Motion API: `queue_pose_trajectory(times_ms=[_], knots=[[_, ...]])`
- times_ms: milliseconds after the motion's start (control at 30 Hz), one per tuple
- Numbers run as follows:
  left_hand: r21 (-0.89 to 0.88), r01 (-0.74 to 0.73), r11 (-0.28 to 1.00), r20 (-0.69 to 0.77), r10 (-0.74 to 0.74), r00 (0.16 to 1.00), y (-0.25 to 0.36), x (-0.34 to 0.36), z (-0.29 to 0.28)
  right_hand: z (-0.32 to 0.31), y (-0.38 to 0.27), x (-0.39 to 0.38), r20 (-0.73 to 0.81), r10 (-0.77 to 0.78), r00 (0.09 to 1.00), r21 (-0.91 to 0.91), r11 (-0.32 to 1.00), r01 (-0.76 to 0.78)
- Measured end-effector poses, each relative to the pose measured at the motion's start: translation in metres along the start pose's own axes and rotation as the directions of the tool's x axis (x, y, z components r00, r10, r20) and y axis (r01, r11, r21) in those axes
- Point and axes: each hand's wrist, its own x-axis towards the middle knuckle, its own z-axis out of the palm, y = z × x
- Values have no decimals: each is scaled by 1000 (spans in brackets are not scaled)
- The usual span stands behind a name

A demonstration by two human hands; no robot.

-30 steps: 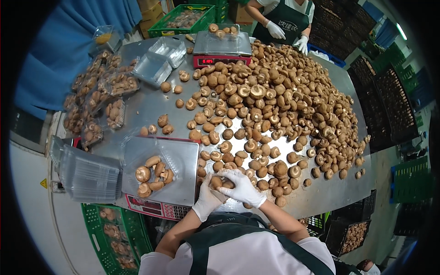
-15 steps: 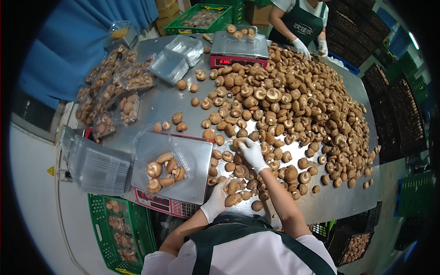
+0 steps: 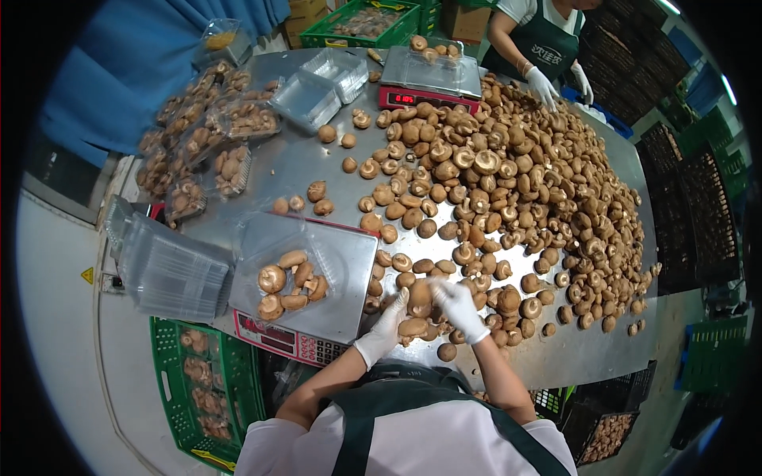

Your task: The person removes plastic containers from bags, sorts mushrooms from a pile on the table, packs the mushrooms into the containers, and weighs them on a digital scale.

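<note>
My left hand [image 3: 382,335], in a white glove, is closed round brown shiitake mushrooms. One mushroom [image 3: 413,327] lies in front of its fingers, and a larger one [image 3: 420,295] stands upright by its thumb. My right hand [image 3: 463,311], also gloved, is just right of that larger mushroom; its fingers are smeared by motion, so their grip is unclear. Left of my hands, a clear plastic tray [image 3: 321,262] holding several mushrooms [image 3: 271,278] rests on a red-edged scale [image 3: 349,295].
A big mushroom pile [image 3: 548,182] covers the table's right side. Filled packs [image 3: 230,119], empty clear trays [image 3: 305,99] and a tray stack [image 3: 171,266] stand left. Another scale [image 3: 429,79] sits at the back. Opposite works a gloved co-worker [image 3: 540,47]. A green crate [image 3: 171,373] stands lower left.
My right hand has drawn back toward me and right, from among the loose mushrooms to beside my left hand. A larger mushroom now stands between them. The co-worker's hands have shifted.
</note>
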Motion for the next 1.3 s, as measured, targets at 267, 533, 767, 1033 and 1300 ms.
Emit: queue_pose_trajectory(times_ms=[267,533,767,1033,1300], knots=[[-316,72,946,119,-36,992,8,-10,-8,-12,-21,44,29,11,1000,-261,965,-3],[-419,126,899,42,-120,992,14,-11,14,-9,-23,203,-103,-320,942,-717,680,153],[-344,85,935,-80,-119,990,5,-1,1,2,15,207,-271,-382,884,-617,773,145],[-379,104,919,-152,-172,973,11,-8,20,-36,13,116,88,288,954,909,367,-195],[-293,67,954,-111,-104,988,24,-17,27,4,-23,137,68,-79,995,-187,978,91]])
